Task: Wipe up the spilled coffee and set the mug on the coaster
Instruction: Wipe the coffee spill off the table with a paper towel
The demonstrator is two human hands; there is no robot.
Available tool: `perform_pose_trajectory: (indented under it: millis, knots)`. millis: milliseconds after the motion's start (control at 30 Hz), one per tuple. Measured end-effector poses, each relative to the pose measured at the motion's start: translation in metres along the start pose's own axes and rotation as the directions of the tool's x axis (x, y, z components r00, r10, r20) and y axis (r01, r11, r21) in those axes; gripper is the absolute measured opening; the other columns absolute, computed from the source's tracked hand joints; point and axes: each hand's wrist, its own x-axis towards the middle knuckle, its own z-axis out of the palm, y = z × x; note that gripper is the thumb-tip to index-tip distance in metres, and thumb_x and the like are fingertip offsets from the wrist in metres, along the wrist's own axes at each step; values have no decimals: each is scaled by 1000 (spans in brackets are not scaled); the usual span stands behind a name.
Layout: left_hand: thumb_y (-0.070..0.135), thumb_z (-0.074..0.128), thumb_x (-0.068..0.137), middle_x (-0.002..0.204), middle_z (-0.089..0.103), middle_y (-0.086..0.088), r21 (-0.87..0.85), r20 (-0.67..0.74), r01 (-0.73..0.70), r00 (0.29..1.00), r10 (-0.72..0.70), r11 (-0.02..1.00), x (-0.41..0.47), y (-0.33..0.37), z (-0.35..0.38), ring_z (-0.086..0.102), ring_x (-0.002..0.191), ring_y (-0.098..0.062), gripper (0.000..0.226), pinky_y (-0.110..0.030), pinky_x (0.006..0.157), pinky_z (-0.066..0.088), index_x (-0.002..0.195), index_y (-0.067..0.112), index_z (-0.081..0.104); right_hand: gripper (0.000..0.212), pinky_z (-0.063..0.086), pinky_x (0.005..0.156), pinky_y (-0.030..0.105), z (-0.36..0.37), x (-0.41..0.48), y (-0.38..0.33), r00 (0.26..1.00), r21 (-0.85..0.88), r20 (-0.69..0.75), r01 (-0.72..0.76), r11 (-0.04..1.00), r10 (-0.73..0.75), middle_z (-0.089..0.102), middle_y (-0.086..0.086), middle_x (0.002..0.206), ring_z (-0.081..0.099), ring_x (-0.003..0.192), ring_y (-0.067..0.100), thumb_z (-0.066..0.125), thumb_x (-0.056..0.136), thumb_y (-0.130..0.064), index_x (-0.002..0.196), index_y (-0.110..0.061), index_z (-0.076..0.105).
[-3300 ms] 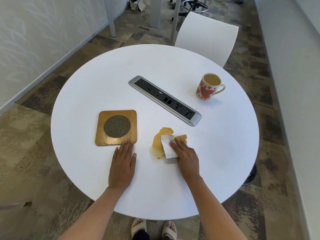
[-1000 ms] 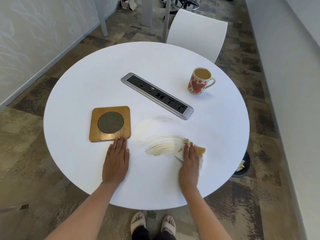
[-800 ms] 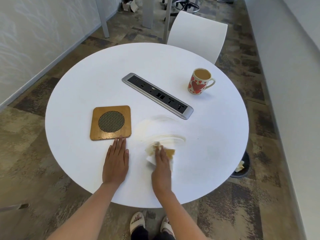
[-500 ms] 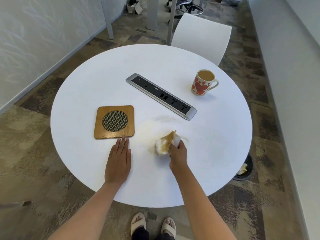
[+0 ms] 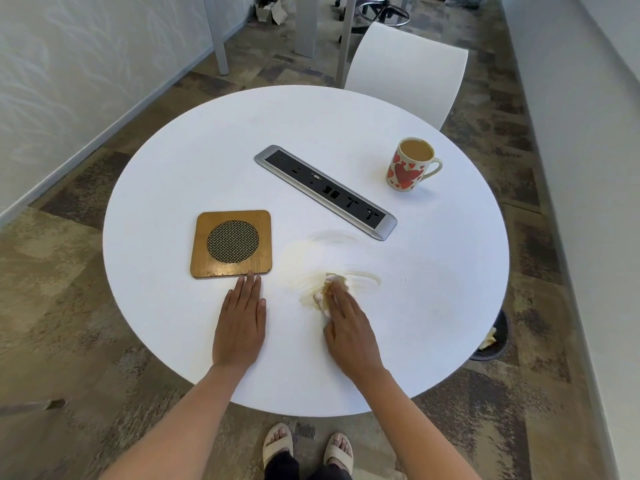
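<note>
Head view, the only one: you stand at the 6 o'clock edge of one round white table (image 5: pixel 207 150), with both your hands on it. Your left hand (image 5: pixel 240 327) lies flat at about 7 o'clock, fingers straight and together, holding nothing. Its fingertips reach the near edge of the coaster (image 5: pixel 231 243); whether they touch it, I cannot tell. Your right hand (image 5: pixel 348 327) is near 6 o'clock, a little blurred, fingers stretched out flat and pressing down on one crumpled tissue (image 5: pixel 320 297). The tissue is stained brown and mostly hidden under the fingers. Around it the coffee (image 5: pixel 362 277) shows as thin pale streaks, spread from the table's middle toward 5 o'clock.

One coaster, square wood with a round mesh middle, lies at 9 o'clock. One mug (image 5: pixel 408 166), white with red hearts and full of milky coffee, stands upright at 2 o'clock, handle toward 3, well apart from the coaster. One power strip (image 5: pixel 325 192) runs slantwise between them.

Off the table you have one white chair (image 5: pixel 405 74) at 1 o'clock, one dark bin (image 5: pixel 495 341) at 4 o'clock, and your two sandals (image 5: pixel 277 448) below.
</note>
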Motion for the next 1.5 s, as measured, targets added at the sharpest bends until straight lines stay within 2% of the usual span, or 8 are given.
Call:
perform_pose_trajectory:
  millis: [233, 367, 533, 800, 967, 1167, 1367, 1500]
  knots:
    - [35, 6, 93, 151, 28, -9, -5, 4, 9, 1000, -9, 1000, 1, -1, 1, 23, 142, -22, 63, -37, 117, 18, 143, 5, 29, 51, 53, 88, 29, 4, -12, -4, 930, 7, 133, 344, 939, -342, 53, 7, 138, 54, 124, 24, 65, 82, -4, 131, -11, 54]
    - [32, 8, 94, 150, 30, -10, -14, -3, 4, 1000, -4, 1000, 2, 0, 1, 25, 141, -23, 60, -37, 116, 19, 142, 4, 30, 48, 19, 114, 26, -8, 13, 48, 999, 17, -52, -2, 1000, 3, 42, 28, 139, 42, 129, 45, 51, 82, 17, 130, 10, 47]
    - [33, 8, 94, 151, 29, -9, -41, -10, 3, 1000, -4, 999, 2, -1, 1, 22, 142, -21, 60, -36, 117, 17, 142, 4, 30, 58, -5, 114, 20, -6, 58, 70, 958, 17, -85, -275, 961, 275, 8, 16, 157, 4, 147, 25, 32, 92, 8, 146, -2, 17]
    - [48, 0, 93, 152, 28, -6, -111, -30, 15, 999, -19, 994, 4, -2, 2, 21, 142, -17, 71, -32, 116, 13, 143, 6, 28, 52, -11, 114, 21, 39, 52, -22, 921, 49, 188, 338, 940, -341, 11, 12, 156, 1, 146, 24, 32, 95, -3, 146, -10, 24]
    - [47, 0, 92, 152, 27, -5, -128, -28, 25, 999, -29, 991, 4, -2, 3, 18, 142, -14, 71, -31, 117, 12, 144, 7, 27, 60, -3, 117, 24, 27, 37, -6, 856, 43, 262, 451, 891, -446, 10, 4, 157, 2, 145, 16, 29, 91, 3, 148, -16, 22]
    - [35, 12, 95, 152, 28, -6, -141, -32, 24, 999, -28, 990, 3, 0, 1, 20, 142, -15, 60, -32, 117, 12, 143, 5, 27, 58, 0, 115, 21, -6, 37, 59, 998, -48, 59, 18, 999, -15, 10, 9, 155, 11, 146, 23, 32, 91, 9, 145, -11, 26]
    - [38, 7, 93, 151, 31, -9, -118, -38, 15, 999, -20, 993, 3, 0, 2, 24, 141, -19, 65, -33, 117, 14, 142, 3, 31, 69, 3, 117, 27, -21, 4, 90, 919, -56, -113, -385, 921, 378, 9, 14, 158, 7, 147, 23, 31, 82, 16, 147, -4, 19]
    - [38, 7, 93, 151, 30, -8, -115, -35, 25, 999, -29, 993, 3, -2, 2, 23, 142, -18, 65, -33, 117, 14, 142, 3, 30, 65, 3, 118, 30, -1, -1, 36, 921, 9, -90, -379, 925, 379, 9, 19, 156, 8, 146, 28, 33, 84, 12, 146, 1, 18]
